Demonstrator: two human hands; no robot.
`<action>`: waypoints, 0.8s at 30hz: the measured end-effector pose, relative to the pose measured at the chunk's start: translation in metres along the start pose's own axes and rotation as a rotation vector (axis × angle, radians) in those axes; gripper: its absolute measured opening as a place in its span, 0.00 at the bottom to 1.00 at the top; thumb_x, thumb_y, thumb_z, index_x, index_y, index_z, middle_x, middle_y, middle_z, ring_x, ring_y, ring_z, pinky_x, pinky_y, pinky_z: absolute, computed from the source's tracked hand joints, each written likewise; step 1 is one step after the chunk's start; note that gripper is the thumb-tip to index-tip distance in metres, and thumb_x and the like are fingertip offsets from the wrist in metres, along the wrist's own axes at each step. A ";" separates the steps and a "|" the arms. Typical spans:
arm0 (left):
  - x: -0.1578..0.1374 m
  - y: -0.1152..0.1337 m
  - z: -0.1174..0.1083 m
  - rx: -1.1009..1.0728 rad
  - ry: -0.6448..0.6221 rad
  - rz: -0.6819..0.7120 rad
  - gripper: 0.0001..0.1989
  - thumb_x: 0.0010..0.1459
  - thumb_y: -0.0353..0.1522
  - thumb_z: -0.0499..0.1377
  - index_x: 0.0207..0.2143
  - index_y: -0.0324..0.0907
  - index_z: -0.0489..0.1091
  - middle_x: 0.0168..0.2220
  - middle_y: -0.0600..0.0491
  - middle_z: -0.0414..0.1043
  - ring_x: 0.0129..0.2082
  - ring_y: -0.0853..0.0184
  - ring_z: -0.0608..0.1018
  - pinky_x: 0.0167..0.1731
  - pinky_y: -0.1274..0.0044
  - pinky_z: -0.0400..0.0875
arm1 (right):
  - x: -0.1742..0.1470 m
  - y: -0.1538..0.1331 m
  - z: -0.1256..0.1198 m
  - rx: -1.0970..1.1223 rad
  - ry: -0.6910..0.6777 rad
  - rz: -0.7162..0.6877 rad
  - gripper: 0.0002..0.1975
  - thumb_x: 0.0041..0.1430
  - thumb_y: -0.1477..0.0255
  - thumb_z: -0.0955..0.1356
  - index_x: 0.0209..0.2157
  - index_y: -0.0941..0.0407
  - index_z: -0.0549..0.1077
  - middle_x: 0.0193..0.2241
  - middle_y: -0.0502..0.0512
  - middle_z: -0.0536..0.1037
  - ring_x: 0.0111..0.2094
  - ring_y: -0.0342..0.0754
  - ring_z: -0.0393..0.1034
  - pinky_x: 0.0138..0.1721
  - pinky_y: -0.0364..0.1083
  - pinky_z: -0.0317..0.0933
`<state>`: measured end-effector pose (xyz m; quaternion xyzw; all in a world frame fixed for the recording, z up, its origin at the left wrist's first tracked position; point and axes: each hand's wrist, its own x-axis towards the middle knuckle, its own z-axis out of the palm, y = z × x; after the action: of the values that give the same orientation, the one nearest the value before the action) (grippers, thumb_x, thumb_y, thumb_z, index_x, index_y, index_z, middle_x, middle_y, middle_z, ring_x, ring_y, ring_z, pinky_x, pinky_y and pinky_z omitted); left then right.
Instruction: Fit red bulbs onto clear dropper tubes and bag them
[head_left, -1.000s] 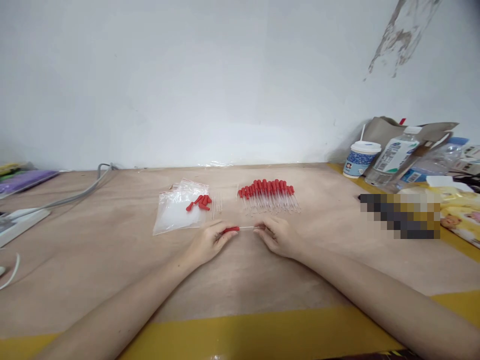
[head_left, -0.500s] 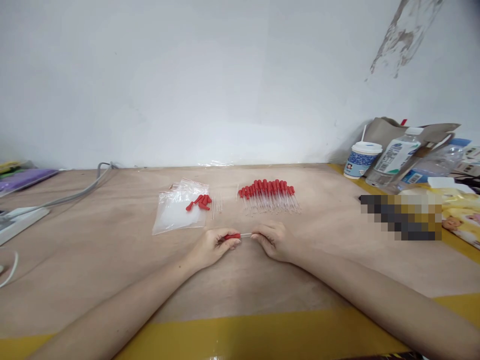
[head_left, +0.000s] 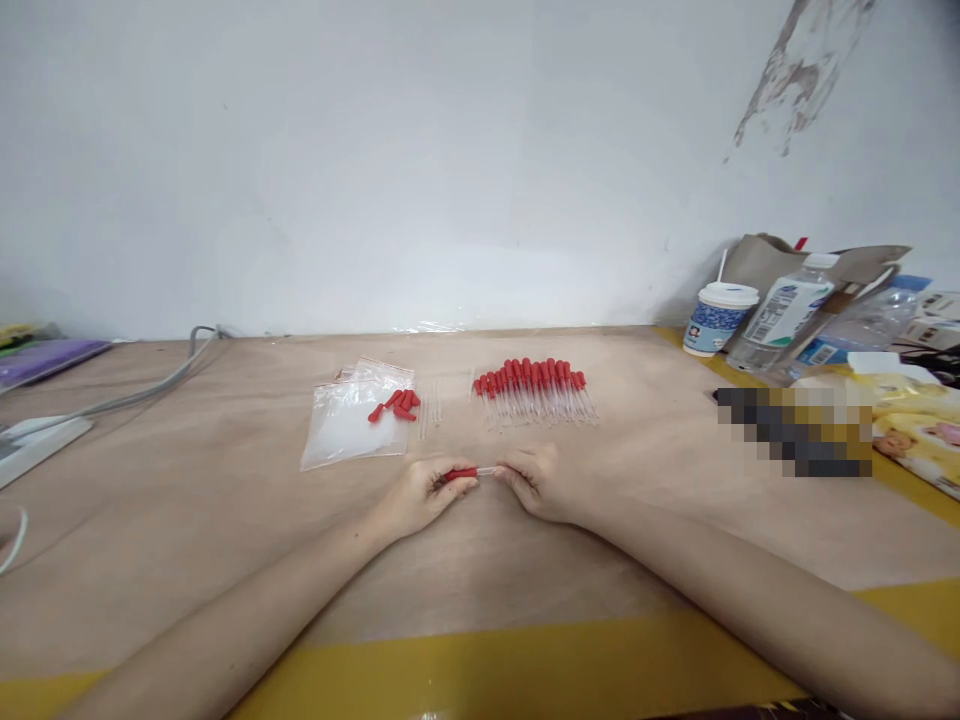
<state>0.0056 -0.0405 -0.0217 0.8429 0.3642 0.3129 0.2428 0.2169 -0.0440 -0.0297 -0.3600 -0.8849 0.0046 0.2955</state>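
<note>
Near the middle of the table, my left hand [head_left: 429, 492] pinches a red rubber dropper bulb [head_left: 461, 474]. My right hand [head_left: 537, 484] is closed on a thin clear glass tube [head_left: 485, 470], whose left end meets the bulb's opening. How deep the tube sits in the bulb I cannot tell. Beyond my left hand, several loose red bulbs [head_left: 396, 404] lie on clear zip bags [head_left: 341, 425]. A few bare glass tubes [head_left: 431, 405] lie just right of the bags. Behind my right hand is a row of droppers [head_left: 532, 390] with red bulbs on their upper ends.
At the right stand a blue paper cup [head_left: 718, 320], a clear bottle [head_left: 784, 312] and a yellow packet [head_left: 911, 430]. A grey cable [head_left: 161, 377] runs to a white power strip [head_left: 49, 445] at the left. Yellow tape [head_left: 487, 660] lines the table's front edge.
The view has shifted slightly. Both hands keep the same grip on the bulb and the tube, with hardly any movement between them.
</note>
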 end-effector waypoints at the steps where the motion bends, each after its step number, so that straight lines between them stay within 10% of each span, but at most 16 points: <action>1: 0.001 0.000 0.000 0.032 0.014 0.016 0.09 0.57 0.35 0.54 0.37 0.41 0.72 0.30 0.54 0.75 0.28 0.70 0.75 0.30 0.79 0.71 | 0.000 -0.001 -0.001 0.007 -0.016 0.020 0.15 0.63 0.69 0.56 0.31 0.58 0.70 0.24 0.52 0.73 0.23 0.42 0.63 0.25 0.41 0.52; 8: 0.005 -0.007 -0.010 0.244 0.123 0.168 0.15 0.56 0.36 0.56 0.45 0.41 0.69 0.39 0.49 0.74 0.37 0.66 0.76 0.38 0.74 0.71 | 0.003 -0.003 -0.021 -0.098 -0.017 0.028 0.10 0.58 0.72 0.60 0.27 0.58 0.70 0.27 0.55 0.72 0.32 0.46 0.64 0.35 0.45 0.56; 18: 0.007 -0.010 -0.017 0.201 -0.149 0.113 0.18 0.59 0.37 0.51 0.50 0.42 0.66 0.51 0.49 0.68 0.54 0.62 0.66 0.53 0.66 0.62 | 0.042 0.073 -0.050 0.126 0.140 0.850 0.11 0.50 0.67 0.64 0.21 0.58 0.72 0.16 0.51 0.71 0.21 0.43 0.65 0.24 0.41 0.56; 24: 0.007 -0.009 -0.017 0.190 -0.143 0.100 0.18 0.59 0.37 0.51 0.50 0.42 0.66 0.50 0.49 0.68 0.54 0.62 0.67 0.53 0.65 0.62 | 0.048 0.096 -0.037 -0.001 0.216 0.959 0.10 0.46 0.67 0.65 0.16 0.57 0.70 0.19 0.53 0.73 0.26 0.46 0.67 0.27 0.42 0.55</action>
<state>-0.0067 -0.0261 -0.0134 0.8994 0.3314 0.2279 0.1710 0.2699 0.0508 0.0046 -0.7256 -0.5836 0.1026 0.3499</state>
